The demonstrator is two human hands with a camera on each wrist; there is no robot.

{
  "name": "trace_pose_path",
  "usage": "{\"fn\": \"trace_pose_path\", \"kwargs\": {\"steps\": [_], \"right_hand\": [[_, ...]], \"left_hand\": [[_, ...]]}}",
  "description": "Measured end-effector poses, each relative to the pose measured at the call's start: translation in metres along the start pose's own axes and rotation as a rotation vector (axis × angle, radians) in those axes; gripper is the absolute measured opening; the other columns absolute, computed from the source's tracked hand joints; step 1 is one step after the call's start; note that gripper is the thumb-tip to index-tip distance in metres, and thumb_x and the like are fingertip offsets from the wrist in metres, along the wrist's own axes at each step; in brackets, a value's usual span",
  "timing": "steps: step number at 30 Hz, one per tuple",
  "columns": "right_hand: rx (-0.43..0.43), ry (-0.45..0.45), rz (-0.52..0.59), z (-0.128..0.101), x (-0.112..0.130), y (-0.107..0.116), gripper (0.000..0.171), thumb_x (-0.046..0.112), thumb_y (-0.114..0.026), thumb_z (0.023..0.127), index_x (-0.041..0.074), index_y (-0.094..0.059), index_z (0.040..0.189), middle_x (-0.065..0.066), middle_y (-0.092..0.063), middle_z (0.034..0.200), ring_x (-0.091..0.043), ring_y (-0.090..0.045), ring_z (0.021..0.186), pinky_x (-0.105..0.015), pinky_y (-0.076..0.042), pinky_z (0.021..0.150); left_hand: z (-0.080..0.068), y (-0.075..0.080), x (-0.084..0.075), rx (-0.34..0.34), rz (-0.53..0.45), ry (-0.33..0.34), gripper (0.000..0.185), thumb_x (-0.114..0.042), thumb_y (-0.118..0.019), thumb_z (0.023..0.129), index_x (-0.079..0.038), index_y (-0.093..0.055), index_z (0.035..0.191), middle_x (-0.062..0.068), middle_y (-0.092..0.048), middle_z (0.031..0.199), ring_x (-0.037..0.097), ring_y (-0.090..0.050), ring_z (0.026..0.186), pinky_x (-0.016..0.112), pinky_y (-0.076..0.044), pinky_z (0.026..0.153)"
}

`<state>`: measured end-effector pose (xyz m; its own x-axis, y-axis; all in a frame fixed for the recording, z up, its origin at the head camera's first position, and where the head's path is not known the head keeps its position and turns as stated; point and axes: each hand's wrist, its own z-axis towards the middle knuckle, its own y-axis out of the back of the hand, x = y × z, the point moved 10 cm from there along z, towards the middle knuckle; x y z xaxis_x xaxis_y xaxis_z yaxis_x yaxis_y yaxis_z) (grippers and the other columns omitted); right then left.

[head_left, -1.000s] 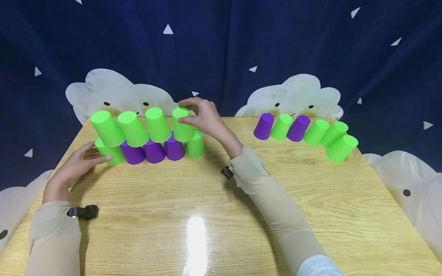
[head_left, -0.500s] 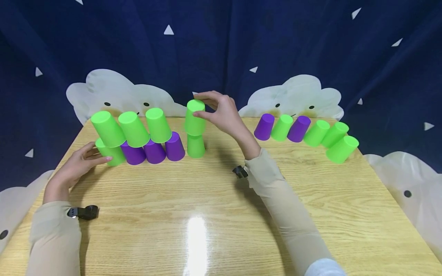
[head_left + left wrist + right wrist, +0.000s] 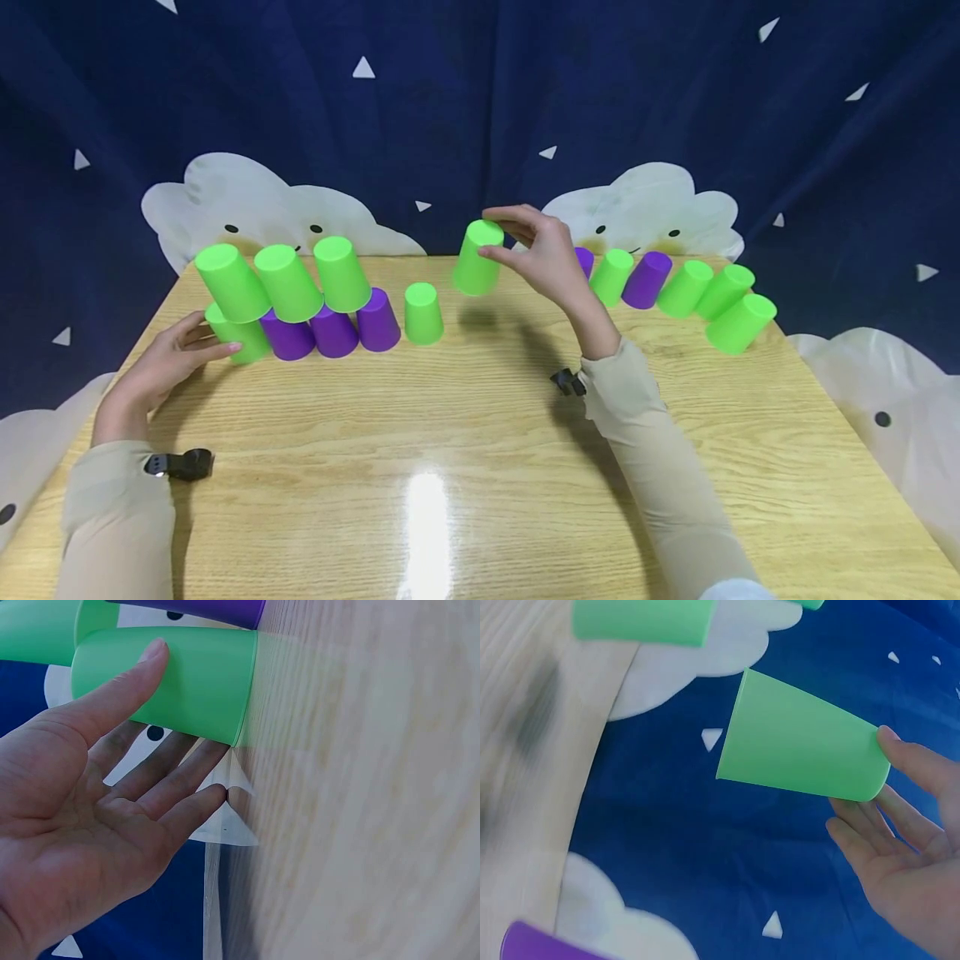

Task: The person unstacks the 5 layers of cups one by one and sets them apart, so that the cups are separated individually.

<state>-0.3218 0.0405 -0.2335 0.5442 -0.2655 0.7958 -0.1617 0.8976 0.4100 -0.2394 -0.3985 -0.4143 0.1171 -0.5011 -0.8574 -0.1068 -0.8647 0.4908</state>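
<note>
My right hand pinches an upside-down green cup by its base and holds it in the air above the table, right of the stack; the cup fills the right wrist view. The stack on the left has a bottom row of a green cup, three purple cups and a green end cup, with three tilted green cups on top. My left hand lies open with thumb and fingers against the bottom-left green cup.
A row of upside-down green and purple cups stands at the table's back right. The wooden table stretches toward me. A dark blue curtain with white cloud shapes hangs behind.
My right hand lifted the rightmost top green cup off the stack and carried it up and to the right. The left hand stayed by the bottom-left cup.
</note>
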Motion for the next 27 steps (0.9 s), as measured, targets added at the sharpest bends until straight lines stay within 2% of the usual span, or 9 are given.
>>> {"fn": "trace_pose_path", "kwargs": {"steps": [5, 10, 17, 22, 27], "right_hand": [[-0.05, -0.041, -0.012, -0.012, -0.02, 0.029, 0.043, -0.002, -0.079, 0.081, -0.005, -0.065, 0.121, -0.017, -0.063, 0.121, -0.024, -0.061, 0.116, -0.026, -0.044, 0.102], [-0.089, -0.112, -0.073, -0.032, -0.048, 0.061, 0.044, 0.0, -0.079, 0.082, -0.004, -0.065, 0.123, -0.018, -0.062, 0.123, -0.027, -0.06, 0.117, -0.027, -0.045, 0.101], [-0.137, -0.198, -0.163, -0.062, -0.076, 0.104, 0.045, -0.002, -0.077, 0.083, -0.007, -0.062, 0.125, -0.024, -0.06, 0.127, -0.033, -0.057, 0.12, -0.031, -0.044, 0.103], [-0.18, -0.244, -0.265, -0.082, -0.096, 0.136, 0.046, 0.004, -0.078, 0.084, -0.005, -0.063, 0.126, -0.023, -0.061, 0.126, -0.031, -0.059, 0.118, -0.024, -0.047, 0.097], [-0.216, -0.26, -0.349, -0.1, -0.109, 0.164, 0.044, 0.006, -0.077, 0.085, -0.004, -0.063, 0.125, -0.02, -0.062, 0.125, -0.025, -0.061, 0.115, -0.027, -0.046, 0.1]], "left_hand": [[-0.001, 0.0, -0.003, 0.009, -0.01, 0.003, 0.081, -0.03, -0.06, 0.099, -0.009, -0.008, 0.158, 0.034, -0.024, 0.151, 0.051, -0.026, 0.136, 0.065, -0.022, 0.109], [-0.001, 0.001, -0.003, 0.004, -0.012, -0.001, 0.081, -0.03, -0.061, 0.099, -0.01, -0.011, 0.158, 0.034, -0.025, 0.15, 0.051, -0.025, 0.135, 0.066, -0.021, 0.109], [-0.002, 0.002, 0.0, 0.006, -0.013, 0.01, 0.083, -0.03, -0.062, 0.099, -0.009, -0.009, 0.158, 0.035, -0.024, 0.151, 0.052, -0.024, 0.136, 0.066, -0.02, 0.109], [-0.001, 0.0, -0.001, 0.009, -0.009, 0.011, 0.082, -0.03, -0.061, 0.099, -0.008, -0.009, 0.158, 0.035, -0.025, 0.151, 0.051, -0.025, 0.136, 0.065, -0.02, 0.11], [0.0, 0.0, -0.002, 0.004, -0.013, 0.004, 0.08, -0.027, -0.061, 0.099, -0.005, -0.01, 0.157, 0.035, -0.026, 0.149, 0.052, -0.024, 0.136, 0.065, -0.018, 0.111]]}}
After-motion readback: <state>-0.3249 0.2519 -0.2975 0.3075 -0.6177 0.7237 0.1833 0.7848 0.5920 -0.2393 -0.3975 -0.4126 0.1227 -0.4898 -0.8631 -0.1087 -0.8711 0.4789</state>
